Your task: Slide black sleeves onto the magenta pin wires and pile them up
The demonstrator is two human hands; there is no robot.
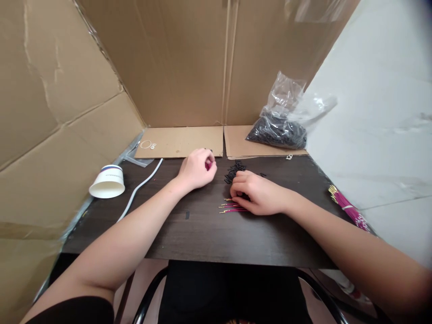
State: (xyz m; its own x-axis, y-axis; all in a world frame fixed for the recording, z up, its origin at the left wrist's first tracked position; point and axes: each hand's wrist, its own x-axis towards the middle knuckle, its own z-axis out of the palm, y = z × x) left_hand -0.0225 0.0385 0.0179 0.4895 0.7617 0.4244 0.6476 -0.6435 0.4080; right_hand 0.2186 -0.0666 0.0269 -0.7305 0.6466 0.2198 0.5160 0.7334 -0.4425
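My left hand (198, 169) is closed around magenta wires (208, 164), which show between thumb and fingers; black tips stick out just beyond the knuckles. To its right lies a small heap of short black tubes (232, 173). My right hand (254, 192) rests at the near edge of that heap, fingers curled and pinched together; what the fingertips hold, if anything, is hidden. Several magenta wires with gold-coloured pin ends (232, 207) lie on the table partly under my right hand, their pins pointing left.
A clear bag of black tubes (278, 130) sits on cardboard at the back right. A tied bundle of magenta wires (349, 209) lies at the right edge. On the left are a tipped paper cup (108, 182) and a white cable (139, 188). Cardboard walls (182, 63) enclose the table.
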